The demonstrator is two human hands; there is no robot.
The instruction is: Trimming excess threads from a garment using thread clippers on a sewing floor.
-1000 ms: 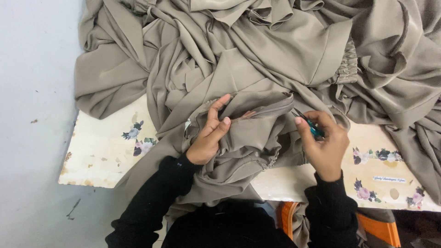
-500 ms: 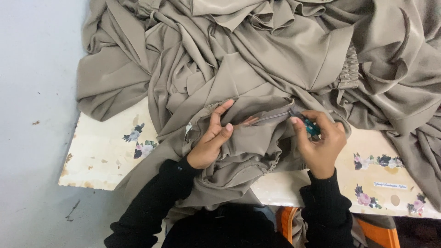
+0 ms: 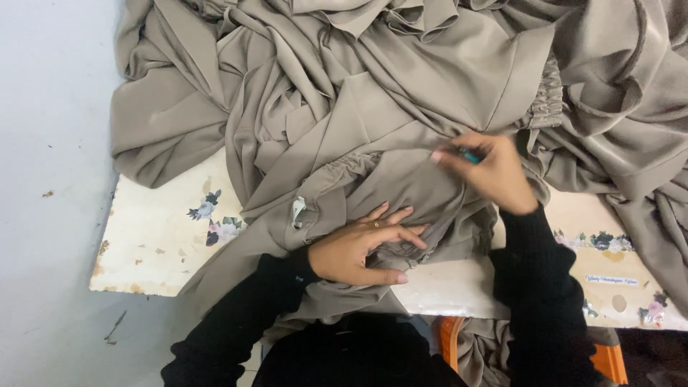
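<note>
Left hand [image 3: 362,251] lower, right hand [image 3: 487,172] higher

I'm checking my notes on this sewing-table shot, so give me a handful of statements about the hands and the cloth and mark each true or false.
1. The left hand lies flat on the taupe fabric. True.
2. The right hand is empty. False: its fingers pinch a small teal tool, too blurred to identify further.
3. The fabric is folded into a neat stack. False: it lies in a loose, rumpled heap across the table.
4. The white table has flower prints on its surface. True.
5. Both arms wear black sleeves. True.
6. The left hand wears no ring. False: a ring shows on one finger.
</note>
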